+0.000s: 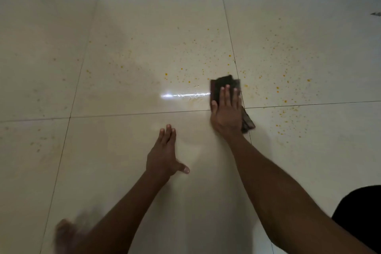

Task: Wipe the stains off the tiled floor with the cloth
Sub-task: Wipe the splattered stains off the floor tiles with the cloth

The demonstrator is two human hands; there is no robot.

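My right hand (226, 112) lies flat on a dark brown cloth (224, 83) and presses it to the cream tiled floor (123, 150) where two grout lines cross. The cloth shows above my fingers, and a corner sticks out to the right of my wrist. Small orange-yellow stains (278, 88) are scattered on the tiles above and to the right of the cloth, with sparser ones (121, 66) to the left. A wet streak (185, 95) glints just left of the cloth. My left hand (165, 154) rests palm down on the floor, fingers apart, holding nothing.
A blurred bare foot (66, 235) shows at the bottom left. Dark clothing (362, 218) fills the bottom right corner. A small dark object (375, 14) lies at the far right edge. Grout lines split the floor into large square tiles.
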